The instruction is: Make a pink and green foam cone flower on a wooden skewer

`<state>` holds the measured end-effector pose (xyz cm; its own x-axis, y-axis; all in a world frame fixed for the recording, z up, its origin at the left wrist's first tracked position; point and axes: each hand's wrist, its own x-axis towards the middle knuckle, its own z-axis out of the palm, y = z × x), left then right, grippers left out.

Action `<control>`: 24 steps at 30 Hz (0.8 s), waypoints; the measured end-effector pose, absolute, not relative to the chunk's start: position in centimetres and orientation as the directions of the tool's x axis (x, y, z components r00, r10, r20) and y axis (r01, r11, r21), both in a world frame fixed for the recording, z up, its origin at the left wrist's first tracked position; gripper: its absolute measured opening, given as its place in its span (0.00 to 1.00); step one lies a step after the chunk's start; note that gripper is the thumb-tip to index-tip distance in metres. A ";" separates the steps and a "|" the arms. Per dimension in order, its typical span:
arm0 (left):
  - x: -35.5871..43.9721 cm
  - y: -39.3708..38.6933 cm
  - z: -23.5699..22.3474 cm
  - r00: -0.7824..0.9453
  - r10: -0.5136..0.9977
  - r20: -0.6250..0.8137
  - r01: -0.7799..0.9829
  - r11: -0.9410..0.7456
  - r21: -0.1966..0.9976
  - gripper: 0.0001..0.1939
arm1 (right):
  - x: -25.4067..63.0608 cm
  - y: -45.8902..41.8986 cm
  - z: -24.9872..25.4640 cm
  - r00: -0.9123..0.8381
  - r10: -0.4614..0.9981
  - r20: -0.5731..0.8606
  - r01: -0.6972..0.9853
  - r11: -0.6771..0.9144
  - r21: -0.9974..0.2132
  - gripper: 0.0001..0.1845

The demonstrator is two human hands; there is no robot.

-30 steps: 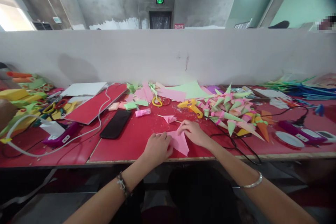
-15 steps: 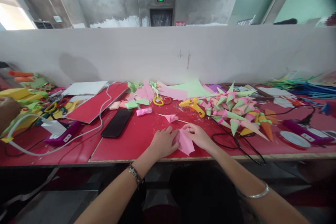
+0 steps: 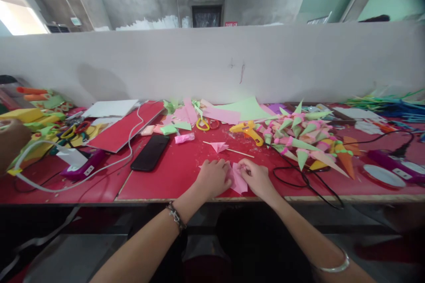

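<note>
A sheet of pink paper (image 3: 237, 180) lies folded and creased near the table's front edge. My left hand (image 3: 213, 178) rests over its left part, fingers laid out and pressing down. At the paper's right edge, my right hand (image 3: 257, 177) pinches it between thumb and curled fingers. Just beyond my hands is a small folded pink paper piece (image 3: 219, 147) on a thin wooden stick (image 3: 239, 153). A yellow glue gun (image 3: 248, 131) lies behind the stick to the right. Part of the pink paper is hidden under my left hand.
A black phone (image 3: 150, 153) lies on the left, beside a red board (image 3: 128, 129). Many paper cones (image 3: 302, 137) are heaped at the right, near a black cable (image 3: 307, 181). Scissors (image 3: 203, 124) lie behind. Another person's hand (image 3: 13, 141) shows at far left.
My left hand has shifted across the pink paper, and a paper edge now shows to its left. My right hand stays at the right edge, fingers more curled. The view has tilted slightly.
</note>
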<state>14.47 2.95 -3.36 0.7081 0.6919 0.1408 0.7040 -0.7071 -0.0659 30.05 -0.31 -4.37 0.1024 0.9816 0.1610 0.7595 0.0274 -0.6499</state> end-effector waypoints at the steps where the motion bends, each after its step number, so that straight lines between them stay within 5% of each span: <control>1: 14.5 2.9 -3.4 0.707 0.692 0.144 0.705 -0.706 -0.067 0.24 | 30.1 -0.4 -4.3 0.114 0.981 0.160 0.760 0.018 -0.650 0.08; 10: 14.5 2.8 -3.5 0.704 0.694 0.154 0.708 -0.703 -0.067 0.25 | 30.1 -1.7 -3.7 0.076 0.997 0.017 0.617 -0.033 -0.786 0.17; 24: 14.6 2.7 -3.4 0.701 0.698 0.148 0.711 -0.700 -0.068 0.25 | 31.1 -3.8 -4.0 0.055 0.986 0.159 0.845 0.038 -0.533 0.10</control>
